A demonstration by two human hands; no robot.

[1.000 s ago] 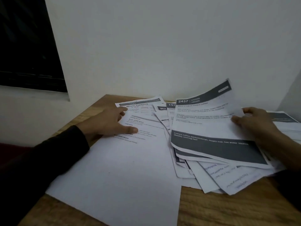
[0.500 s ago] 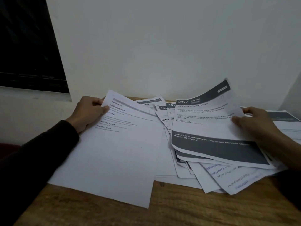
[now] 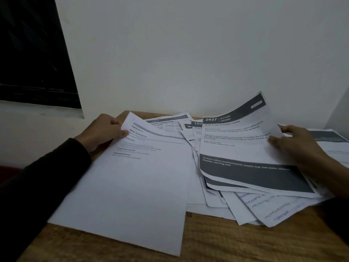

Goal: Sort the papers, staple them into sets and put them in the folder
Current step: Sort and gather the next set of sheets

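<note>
Head view, two voices.

— What are the hands doing?

— Left hand (image 3: pixel 105 130), in a dark sleeve, pinches the far left corner of a large white printed sheet (image 3: pixel 136 176), thumb on top and fingers curled under the edge. That corner is raised; the near end of the sheet lies on the brown wooden table (image 3: pixel 245 242).

— And the right?

— Right hand (image 3: pixel 298 146) grips the right edge of a white sheet with dark grey bands, numbered 2437 and headed "Brew a cup of instant coffee" (image 3: pixel 239 146). Its thumb lies on the printed face, and the far end of the page curls upward.

— Where are the other papers?

— Between the two hands and under the coffee sheet sits a loose fan of white printed pages (image 3: pixel 188 127), overlapping one another; one heading reads "Mirror Cleaning". Nearer than the right hand, pages with blue handwritten scribbles (image 3: pixel 272 207) stick out from beneath the pile. Beyond the right hand lies another grey-banded page (image 3: pixel 328 140).

— Behind it all?

— A plain white wall (image 3: pixel 188 53), with a dark window (image 3: pixel 32 59) beyond the left hand.
</note>
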